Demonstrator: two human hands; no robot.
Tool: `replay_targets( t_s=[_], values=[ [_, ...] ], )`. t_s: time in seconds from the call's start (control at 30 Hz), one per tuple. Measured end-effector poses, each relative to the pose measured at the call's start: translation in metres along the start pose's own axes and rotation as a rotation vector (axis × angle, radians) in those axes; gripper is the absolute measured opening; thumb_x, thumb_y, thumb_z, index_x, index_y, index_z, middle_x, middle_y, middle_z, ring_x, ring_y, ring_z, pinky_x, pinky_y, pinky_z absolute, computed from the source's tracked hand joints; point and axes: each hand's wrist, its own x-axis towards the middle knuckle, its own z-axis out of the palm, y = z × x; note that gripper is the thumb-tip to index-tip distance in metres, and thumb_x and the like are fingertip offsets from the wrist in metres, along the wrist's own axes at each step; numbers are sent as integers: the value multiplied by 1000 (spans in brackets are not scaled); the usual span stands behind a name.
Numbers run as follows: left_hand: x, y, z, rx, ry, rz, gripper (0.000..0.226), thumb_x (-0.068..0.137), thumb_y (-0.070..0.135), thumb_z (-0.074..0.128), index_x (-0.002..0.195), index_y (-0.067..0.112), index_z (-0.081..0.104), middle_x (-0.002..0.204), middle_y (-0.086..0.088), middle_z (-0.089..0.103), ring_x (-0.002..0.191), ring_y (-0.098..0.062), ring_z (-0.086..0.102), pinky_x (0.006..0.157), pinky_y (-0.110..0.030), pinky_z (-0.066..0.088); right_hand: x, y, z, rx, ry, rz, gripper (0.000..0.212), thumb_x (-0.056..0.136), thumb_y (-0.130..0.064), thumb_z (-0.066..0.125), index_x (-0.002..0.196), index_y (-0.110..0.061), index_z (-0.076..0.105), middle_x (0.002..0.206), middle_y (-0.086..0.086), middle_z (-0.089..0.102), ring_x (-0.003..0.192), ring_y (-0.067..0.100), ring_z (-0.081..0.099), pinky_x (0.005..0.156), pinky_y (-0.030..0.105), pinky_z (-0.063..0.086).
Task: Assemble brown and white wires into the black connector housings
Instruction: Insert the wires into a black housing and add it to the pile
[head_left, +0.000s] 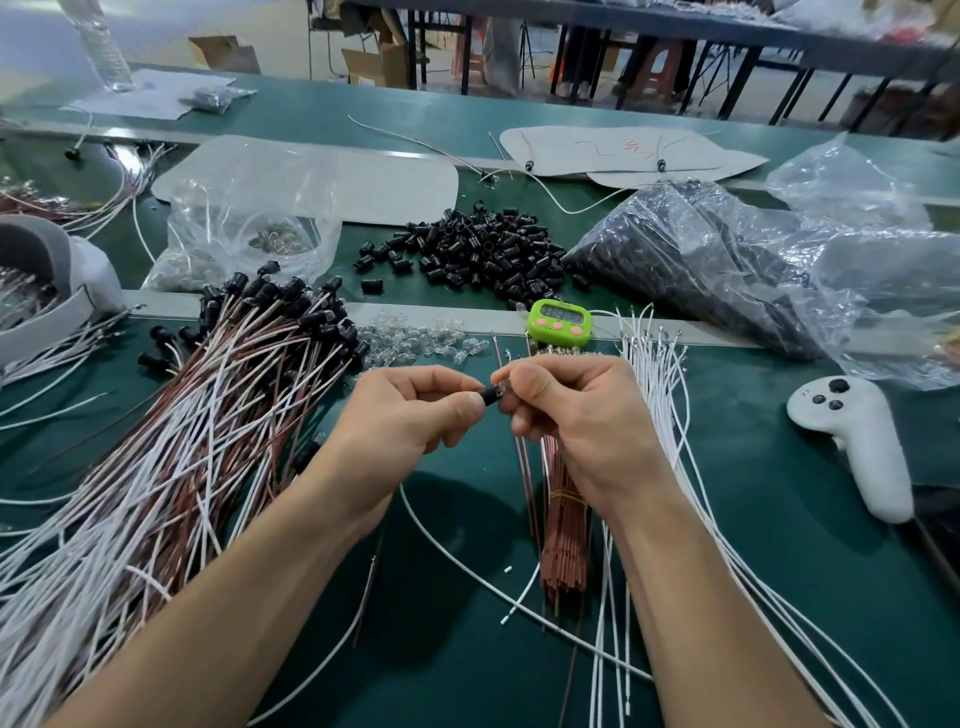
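Observation:
My left hand (410, 415) pinches a small black connector housing (490, 396) between thumb and fingers at the centre of the view. My right hand (566, 410) meets it from the right, its fingertips pinching a small clear part at the housing's mouth. A white wire (467, 566) trails down from under my hands across the green mat. A bound bundle of brown wires (563, 540) lies under my right wrist, with loose white wires (660, 374) to its right. A heap of finished brown and white wires with black housings (208, 415) spreads at the left.
Loose black housings (478, 249) are piled behind my hands, beside a plastic bag of more (691, 260). Small clear parts (415, 340) lie along the ledge, next to a green timer (559, 321). A white controller (857, 441) lies at right, a clear bag (249, 228) at back left.

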Motion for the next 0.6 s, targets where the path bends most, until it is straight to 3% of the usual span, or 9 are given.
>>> replay_targets(
  t_s=[0.17, 0.33, 0.5, 0.6],
  values=[
    [0, 0, -2, -19, 45, -7, 21, 83, -9, 72, 74, 9, 75, 53, 6, 61, 44, 0, 48, 46, -6, 37, 1, 4, 5, 28, -12, 63, 23, 96, 0, 65, 81, -8, 80, 66, 7, 69, 51, 12, 61, 49, 18, 47],
    [2, 1, -5, -39, -17, -41, 15, 81, 1, 78, 75, 15, 79, 54, 4, 52, 45, -4, 37, 43, -11, 30, 0, 2, 4, 177, -58, 188, 15, 81, -24, 73, 80, -12, 83, 71, 6, 72, 56, 11, 66, 53, 17, 51],
    [4, 3, -3, 197, -80, -43, 13, 95, -1, 64, 89, 9, 72, 63, -4, 68, 50, -12, 52, 48, -17, 40, 0, 0, 0, 92, -41, 198, 14, 76, -23, 76, 77, -12, 83, 70, 8, 72, 56, 12, 66, 52, 17, 51],
    [3, 3, -4, 283, -109, -41, 15, 96, -2, 63, 89, 9, 71, 62, 1, 65, 53, -9, 47, 53, -16, 38, -1, 0, 0, 34, -79, 206, 13, 74, -24, 77, 77, -13, 83, 69, 8, 72, 56, 12, 66, 52, 17, 50]
  ],
)
